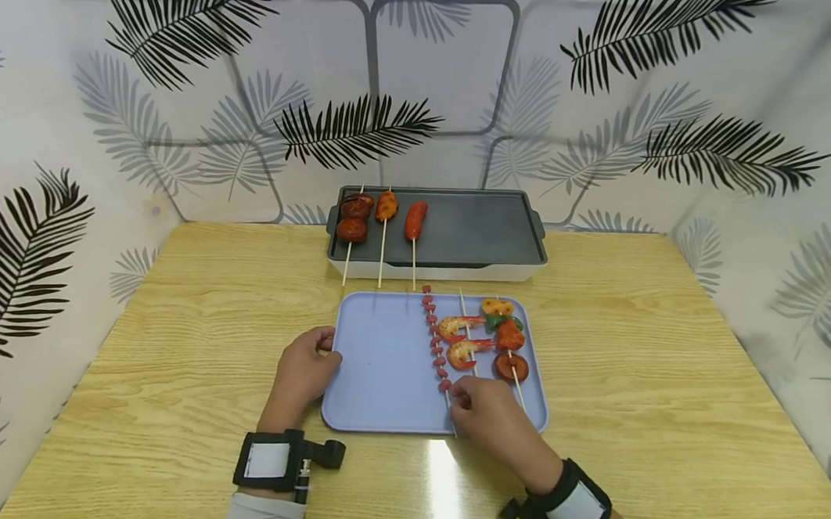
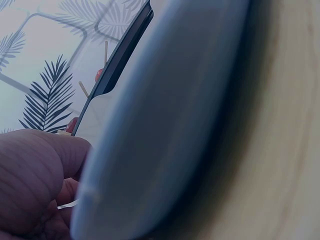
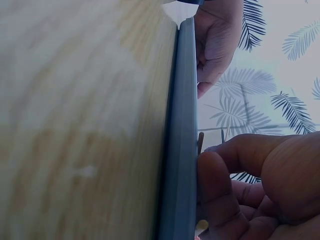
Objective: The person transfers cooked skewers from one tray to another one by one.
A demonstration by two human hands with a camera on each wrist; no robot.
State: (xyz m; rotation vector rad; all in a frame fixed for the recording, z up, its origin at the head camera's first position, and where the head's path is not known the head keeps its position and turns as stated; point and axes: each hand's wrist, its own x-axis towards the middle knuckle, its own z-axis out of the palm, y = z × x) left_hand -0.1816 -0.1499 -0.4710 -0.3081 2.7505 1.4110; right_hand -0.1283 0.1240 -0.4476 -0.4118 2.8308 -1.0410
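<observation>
My left hand (image 1: pixel 304 370) grips the left rim of a pale blue tray (image 1: pixel 374 367), its thumb and curled fingers at the edge. In the left wrist view the blurred tray wall (image 2: pixel 160 120) fills the middle, with the left hand (image 2: pixel 35 185) beside it. Over the tray's front right, my right hand (image 1: pixel 495 420) pinches the bare lower stick of a skewer of small pink meat pieces (image 1: pixel 435 339). To its right lie a shrimp skewer (image 1: pixel 461 354) and a mixed skewer (image 1: pixel 510 335), their lower sticks partly behind the hand. The right wrist view shows the right hand's fingertips (image 3: pixel 215 165) close to the rim.
Behind the tray stands a dark grill pan (image 1: pixel 481 228) on a white base. On its left side lie a skewer of browned pieces (image 1: pixel 353 226), an orange-brown skewer (image 1: pixel 386 206) and a red sausage skewer (image 1: pixel 415 220), sticks overhanging the front. A leaf-patterned backdrop (image 1: pixel 432 80) borders the wooden table (image 1: pixel 664 366).
</observation>
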